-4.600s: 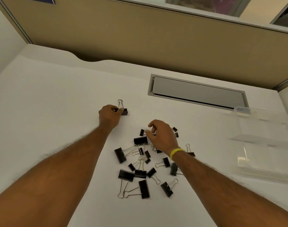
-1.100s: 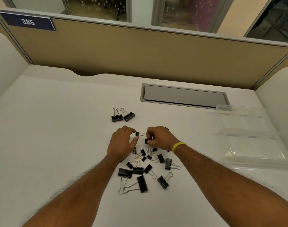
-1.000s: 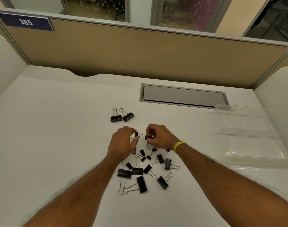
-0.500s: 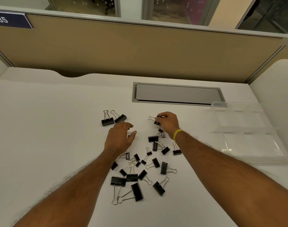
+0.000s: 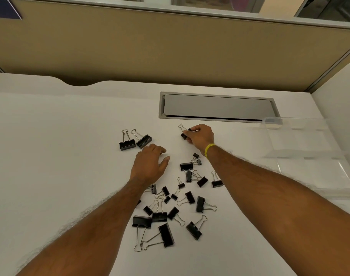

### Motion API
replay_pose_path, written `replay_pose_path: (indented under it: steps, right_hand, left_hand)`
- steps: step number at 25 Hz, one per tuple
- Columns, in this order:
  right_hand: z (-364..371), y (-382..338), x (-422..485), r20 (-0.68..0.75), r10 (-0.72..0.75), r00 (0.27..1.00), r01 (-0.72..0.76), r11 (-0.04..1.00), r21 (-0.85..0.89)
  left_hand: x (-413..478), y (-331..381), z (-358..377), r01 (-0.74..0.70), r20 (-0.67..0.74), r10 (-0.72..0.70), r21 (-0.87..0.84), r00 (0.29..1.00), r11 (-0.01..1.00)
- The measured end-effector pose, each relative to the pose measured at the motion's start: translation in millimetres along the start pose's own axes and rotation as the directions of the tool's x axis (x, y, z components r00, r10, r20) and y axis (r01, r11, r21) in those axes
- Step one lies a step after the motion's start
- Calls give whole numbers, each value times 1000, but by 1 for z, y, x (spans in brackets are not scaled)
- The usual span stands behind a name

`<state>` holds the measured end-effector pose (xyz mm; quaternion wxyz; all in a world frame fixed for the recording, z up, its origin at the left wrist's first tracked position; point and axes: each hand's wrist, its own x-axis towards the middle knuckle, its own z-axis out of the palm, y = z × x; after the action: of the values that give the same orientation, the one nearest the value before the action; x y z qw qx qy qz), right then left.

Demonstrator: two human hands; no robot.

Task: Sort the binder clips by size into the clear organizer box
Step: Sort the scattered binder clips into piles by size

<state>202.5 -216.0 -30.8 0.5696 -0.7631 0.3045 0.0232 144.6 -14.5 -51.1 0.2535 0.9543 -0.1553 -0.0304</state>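
- We see the right hand (image 5: 200,137), with a yellow wristband (image 5: 209,150) at the wrist, pinching one small binder clip (image 5: 184,134) between thumb and fingertips. The clip's wire handle points away and to the left.
- The pinched clip sits low over the white desk (image 5: 50,156), beyond the heap of binder clips (image 5: 170,206) and near the front edge of the grey hatch (image 5: 218,106).
- The left hand (image 5: 150,165) lies palm down with fingers relaxed and loosely bent, gripping nothing that we can make out. We cannot tell whether it touches the desk.
- Just beyond the left hand, two mid-sized clips (image 5: 127,144) sit side by side, apart from the heap.
- The heap spreads between the two forearms and holds black clips of several sizes, with the largest nearest us.
- The clear organizer box (image 5: 309,156) stands at the right of the desk, well apart from the heap. Its compartments are too faint for us to tell apart.
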Motion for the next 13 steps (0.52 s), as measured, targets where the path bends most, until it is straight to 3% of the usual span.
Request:
replay_pose_path:
  steps: [4, 8, 13]
  right_hand:
    - [-8, 9, 3, 2, -88, 996, 87, 979, -182]
    - [-33, 17, -13, 55, -140, 989, 150, 952, -269]
    - [-54, 32, -42, 441, -238, 865, 460, 728, -509]
  left_hand:
    - [1, 10, 5, -81, 59, 80, 23, 995, 996]
    - [1, 36, 8, -216, 222, 200, 47, 954, 975]
    - [-3, 56, 16, -333, 335, 278, 119, 900, 935]
